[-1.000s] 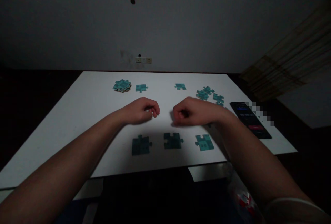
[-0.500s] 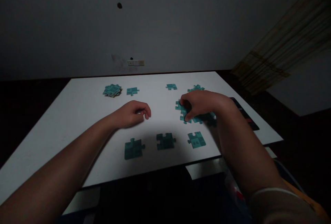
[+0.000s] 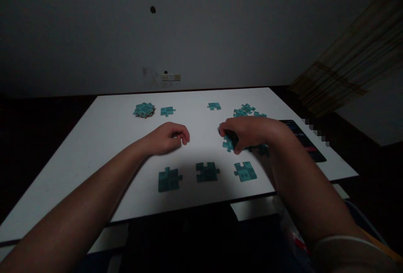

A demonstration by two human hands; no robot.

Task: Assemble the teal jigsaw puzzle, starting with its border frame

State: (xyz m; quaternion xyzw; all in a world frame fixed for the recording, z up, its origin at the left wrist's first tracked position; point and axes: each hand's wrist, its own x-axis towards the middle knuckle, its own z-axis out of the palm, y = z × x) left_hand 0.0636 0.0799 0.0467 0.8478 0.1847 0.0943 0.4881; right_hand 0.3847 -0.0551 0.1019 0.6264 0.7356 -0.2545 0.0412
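From the head camera, the left hand (image 3: 168, 138) lies on the white surface (image 3: 94, 130) with its fingers (image 3: 183, 137) curled in loosely, nothing showing between them. The right hand (image 3: 248, 132) arches over a scattered group of teal jigsaw pieces (image 3: 228, 144), its fingers bent down onto them. Whether they are gripping one, I cannot tell; the hand hides it.

Three larger teal pieces (image 3: 207, 171) sit in a row nearer the person, just below the hands and apart from each other. Toward the far edge lie a stacked pile of pieces (image 3: 144, 110), a single piece (image 3: 167, 111) just beside it, another single piece (image 3: 214, 106) and a loose cluster of pieces (image 3: 245, 110). To the right of the right hand, a dark phone (image 3: 302, 138) lies near the edge — its screen lit.
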